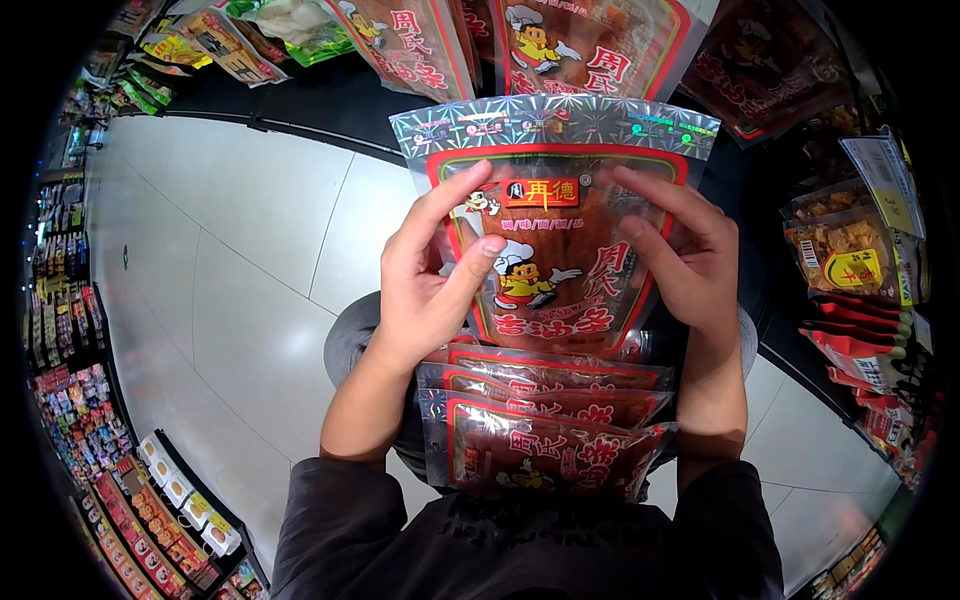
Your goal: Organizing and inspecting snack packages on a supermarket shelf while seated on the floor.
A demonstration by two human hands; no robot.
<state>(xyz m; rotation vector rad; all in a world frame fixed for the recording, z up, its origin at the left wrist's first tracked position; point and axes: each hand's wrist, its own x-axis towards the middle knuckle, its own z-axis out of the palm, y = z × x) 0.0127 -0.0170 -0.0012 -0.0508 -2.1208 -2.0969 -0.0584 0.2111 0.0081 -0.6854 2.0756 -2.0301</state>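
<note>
Between my hands is a clear plastic snack packet [555,262] with a red border, a cartoon chef and reddish-brown food inside. Its shiny patterned top strip faces away from me. My left hand [431,277] grips the packet's left side, thumb and index finger on the front. On the opposite edge my right hand [690,255] holds it the same way, its other fingers partly hidden behind. Several similar packets [547,450] lie overlapped in my lap, below the held one.
More packets of this kind [577,45] stand on the dark shelf ahead. Other bagged snacks [847,247] and a price tag [885,187] are at right. Pale floor tiles [225,225] stretch left to a stocked shelf [142,517].
</note>
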